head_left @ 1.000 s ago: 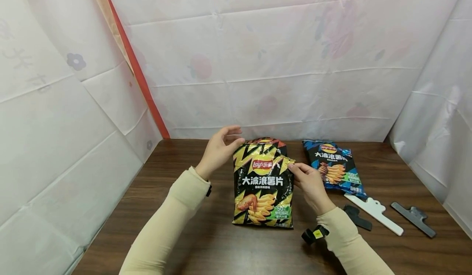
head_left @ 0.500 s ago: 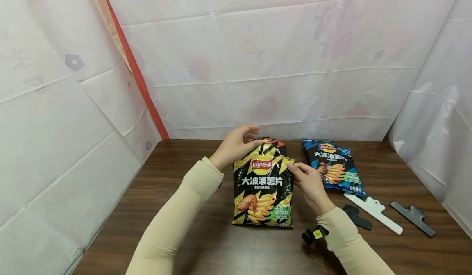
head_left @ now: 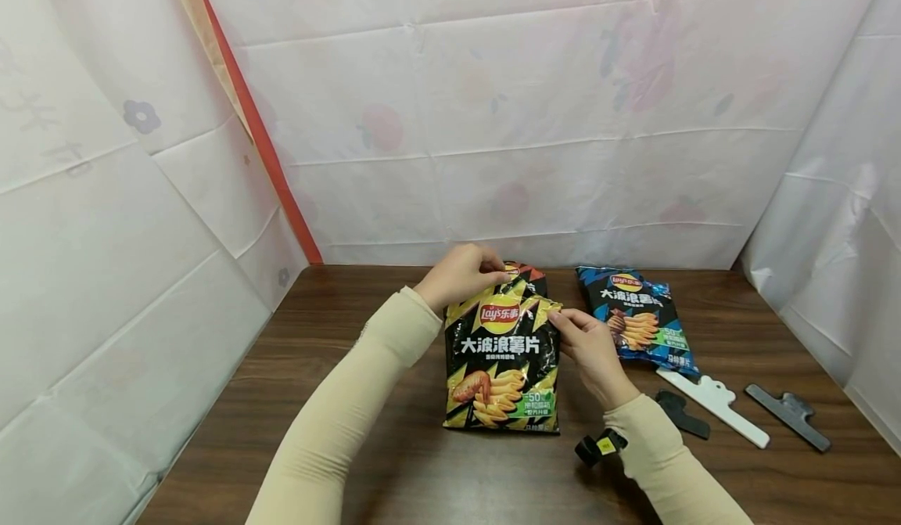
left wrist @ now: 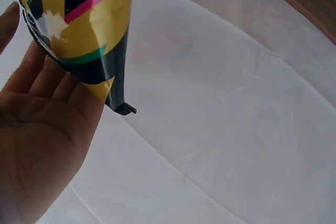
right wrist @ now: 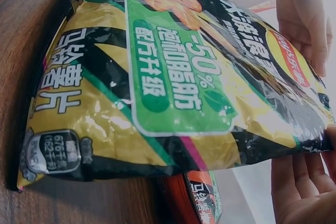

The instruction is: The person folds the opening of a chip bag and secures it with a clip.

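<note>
A yellow-and-black chip bag stands mid-table, front panel facing me. My left hand holds its top edge, thumb in front and fingers behind. In the left wrist view the left fingers lie behind the crimped edge of the bag. At the bag's upper right corner, my right hand pinches the foil between thumb and fingers. The right wrist view shows the bag's printed front close up, both hands at its top end. Partly hidden behind it is a red chip bag.
A blue chip bag lies to the right of the hands. Nearer me are a white bag clip, a long dark clip and a smaller black clip. White cloth walls enclose the brown table.
My left hand has moved right along the bag's top, its fingers closing over the edge. The right hand keeps its pinch at the corner, and the bag stays in place.
</note>
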`<state>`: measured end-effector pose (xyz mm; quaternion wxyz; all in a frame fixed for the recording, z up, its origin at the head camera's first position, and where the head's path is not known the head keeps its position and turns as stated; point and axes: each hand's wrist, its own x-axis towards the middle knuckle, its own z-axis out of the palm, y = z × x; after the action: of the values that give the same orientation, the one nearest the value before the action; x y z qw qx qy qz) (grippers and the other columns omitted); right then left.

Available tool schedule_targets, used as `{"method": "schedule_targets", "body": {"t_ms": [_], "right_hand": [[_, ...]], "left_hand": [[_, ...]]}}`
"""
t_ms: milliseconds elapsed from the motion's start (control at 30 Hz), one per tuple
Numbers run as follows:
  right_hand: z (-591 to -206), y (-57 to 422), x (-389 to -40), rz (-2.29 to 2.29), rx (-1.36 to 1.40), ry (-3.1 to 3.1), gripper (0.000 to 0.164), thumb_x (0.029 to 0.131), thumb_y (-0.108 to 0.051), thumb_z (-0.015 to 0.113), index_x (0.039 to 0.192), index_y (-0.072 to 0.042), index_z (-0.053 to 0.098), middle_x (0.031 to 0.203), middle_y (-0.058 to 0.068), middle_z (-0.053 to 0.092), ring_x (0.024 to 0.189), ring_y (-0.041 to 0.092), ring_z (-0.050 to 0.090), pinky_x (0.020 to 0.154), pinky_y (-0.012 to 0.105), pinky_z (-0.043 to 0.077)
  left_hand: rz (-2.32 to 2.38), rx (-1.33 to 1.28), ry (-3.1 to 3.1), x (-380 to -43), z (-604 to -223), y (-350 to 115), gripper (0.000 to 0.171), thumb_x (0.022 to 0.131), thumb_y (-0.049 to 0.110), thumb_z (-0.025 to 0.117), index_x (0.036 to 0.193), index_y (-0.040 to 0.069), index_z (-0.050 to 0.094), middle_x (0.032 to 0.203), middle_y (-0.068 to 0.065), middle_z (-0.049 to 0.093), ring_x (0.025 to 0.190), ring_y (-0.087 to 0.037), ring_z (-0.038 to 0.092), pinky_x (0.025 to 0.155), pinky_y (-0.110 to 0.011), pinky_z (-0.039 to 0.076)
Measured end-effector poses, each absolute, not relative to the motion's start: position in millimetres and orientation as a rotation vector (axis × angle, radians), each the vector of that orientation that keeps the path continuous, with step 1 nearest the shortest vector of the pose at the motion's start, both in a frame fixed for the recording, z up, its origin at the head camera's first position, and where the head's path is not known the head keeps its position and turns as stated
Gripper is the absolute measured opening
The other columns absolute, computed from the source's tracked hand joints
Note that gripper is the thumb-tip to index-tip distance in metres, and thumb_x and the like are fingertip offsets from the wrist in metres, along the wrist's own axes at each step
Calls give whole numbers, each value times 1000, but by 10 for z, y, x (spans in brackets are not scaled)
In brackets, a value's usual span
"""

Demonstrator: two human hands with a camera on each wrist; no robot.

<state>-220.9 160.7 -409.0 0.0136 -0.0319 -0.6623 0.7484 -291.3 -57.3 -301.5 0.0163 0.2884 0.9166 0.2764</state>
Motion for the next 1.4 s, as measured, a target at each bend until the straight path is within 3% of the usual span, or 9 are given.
{"method": "schedule_targets", "body": {"t_ms": [167,367,567,1133,1400], "right_hand": [[-4093,1599,-2216,2325,-104,-2066,15,96,-27,65,87,-15,70,85,-9,68,80,6,69,74,26,57],[-4100,1593,-2224,2319,-118,-2066,16,95,-27,66,89,-13,70,85,-8,68,79,7,69,73,26,57],[-4086,1600,-2219,2324,-114,-2070,13,95,-27,66,85,-19,70,86,-11,68,81,5,68,74,25,56],[-4086,1612,-2209,2305,-91,-2104,14,95,-29,66,89,-18,71,87,-10,68,81,5,69,75,26,57],[-4068,1598,-2197,2289,-102,-2129,13,95,-30,66,89,-19,71,89,-12,67,82,5,66,75,24,56]], "left_hand": [[793,915,2857,-2913,-3013,-573,23,95,35,65,95,16,77,79,4,71,58,-11,54,58,-26,44],[821,932,2832,-2917,-3022,-596,21,95,34,65,88,18,77,71,4,67,50,-9,45,53,-25,39],[836,933,2829,-2917,-3015,-603,20,95,33,66,87,18,76,75,3,67,54,-10,47,55,-25,39],[947,897,2783,-2921,-3056,-642,14,95,25,66,97,16,77,90,2,72,67,-11,57,62,-25,45],[1013,872,2756,-2926,-3076,-662,14,95,23,65,96,15,77,89,1,73,61,-11,54,59,-25,43]]}}
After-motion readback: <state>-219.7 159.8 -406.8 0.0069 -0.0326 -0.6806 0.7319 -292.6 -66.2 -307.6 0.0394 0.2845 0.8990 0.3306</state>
